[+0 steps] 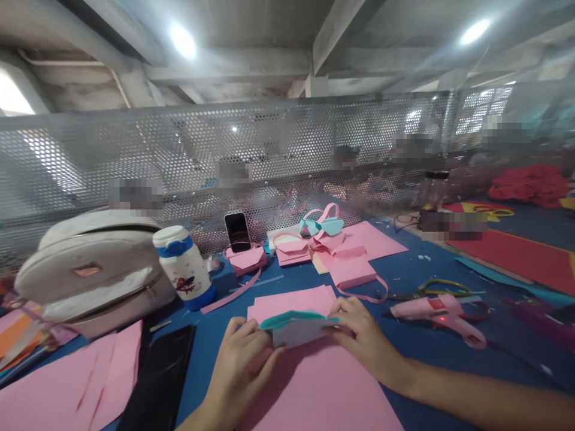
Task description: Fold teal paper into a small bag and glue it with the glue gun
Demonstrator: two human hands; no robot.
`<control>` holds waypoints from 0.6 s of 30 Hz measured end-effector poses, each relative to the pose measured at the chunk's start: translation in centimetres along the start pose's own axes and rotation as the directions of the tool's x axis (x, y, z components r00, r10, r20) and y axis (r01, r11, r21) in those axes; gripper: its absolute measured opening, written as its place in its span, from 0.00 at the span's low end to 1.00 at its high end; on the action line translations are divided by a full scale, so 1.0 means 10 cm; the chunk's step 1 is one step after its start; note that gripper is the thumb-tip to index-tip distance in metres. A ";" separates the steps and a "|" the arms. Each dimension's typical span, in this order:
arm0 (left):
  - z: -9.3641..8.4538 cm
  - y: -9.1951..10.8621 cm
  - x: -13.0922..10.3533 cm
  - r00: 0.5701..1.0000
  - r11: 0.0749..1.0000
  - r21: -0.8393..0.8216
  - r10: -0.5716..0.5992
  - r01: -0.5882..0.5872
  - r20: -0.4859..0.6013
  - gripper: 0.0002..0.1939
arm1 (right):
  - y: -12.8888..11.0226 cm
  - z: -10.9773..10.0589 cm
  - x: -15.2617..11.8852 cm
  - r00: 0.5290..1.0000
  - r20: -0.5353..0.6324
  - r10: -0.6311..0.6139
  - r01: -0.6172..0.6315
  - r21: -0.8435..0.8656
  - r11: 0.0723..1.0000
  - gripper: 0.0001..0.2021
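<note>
A folded teal paper piece (294, 328) with a pale underside is held between both my hands just above a large pink sheet (323, 383). My left hand (240, 359) pinches its left end. My right hand (359, 335) grips its right end, with the forearm running off to the lower right. Behind the piece lies a stack of pink sheets (291, 300). A pink hot glue gun (433, 311) rests on the blue table to the right of my right hand.
A white bag (94, 269) and a white-and-blue bottle (184, 266) stand at left. A black phone (162, 371) lies by loose pink paper; another phone (238, 231) leans upright. Pink folded paper boxes (332, 251), scissors (440, 287) and a perforated metal screen (269, 155) lie beyond.
</note>
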State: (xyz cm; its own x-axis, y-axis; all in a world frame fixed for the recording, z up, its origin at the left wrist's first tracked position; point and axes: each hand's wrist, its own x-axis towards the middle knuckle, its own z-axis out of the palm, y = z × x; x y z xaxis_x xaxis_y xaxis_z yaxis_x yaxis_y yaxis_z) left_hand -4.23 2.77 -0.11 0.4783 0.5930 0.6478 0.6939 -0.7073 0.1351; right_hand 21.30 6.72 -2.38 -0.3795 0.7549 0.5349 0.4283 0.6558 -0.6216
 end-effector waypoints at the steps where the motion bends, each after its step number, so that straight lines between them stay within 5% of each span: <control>1: 0.00 0.01 0.01 1.000 1.000 -0.011 -0.014 0.014 -0.001 0.11 | 0.01 0.00 0.00 1.000 -0.015 0.004 -0.004 0.012 1.000 0.08; 5: 0.02 0.05 0.00 0.991 0.988 -0.079 -0.132 0.131 -0.014 0.11 | 0.03 0.01 0.01 0.998 -0.060 -0.009 0.012 0.048 0.999 0.13; 8: 0.07 0.07 -0.05 0.946 0.931 -0.175 -0.324 0.319 0.001 0.03 | 0.01 0.01 0.01 0.998 -0.060 0.028 -0.022 0.101 0.995 0.10; 10: 0.10 0.08 -0.08 0.920 0.899 -0.211 -0.392 0.385 0.008 0.12 | -0.01 0.00 0.02 0.998 -0.027 0.063 -0.058 0.160 0.985 0.04; 18: 0.08 0.13 -0.06 0.933 0.904 -0.271 -0.356 0.331 -0.046 0.26 | -0.03 -0.01 0.02 0.990 -0.066 0.128 -0.097 0.353 0.931 0.09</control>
State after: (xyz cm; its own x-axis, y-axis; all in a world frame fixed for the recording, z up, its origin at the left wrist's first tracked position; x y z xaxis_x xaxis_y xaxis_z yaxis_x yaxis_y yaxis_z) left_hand -3.16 1.83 -0.93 0.1747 0.7871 0.5915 0.6396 -0.5475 0.5397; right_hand 21.14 6.67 -2.03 -0.2667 0.8312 0.4878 0.1456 0.5350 -0.8322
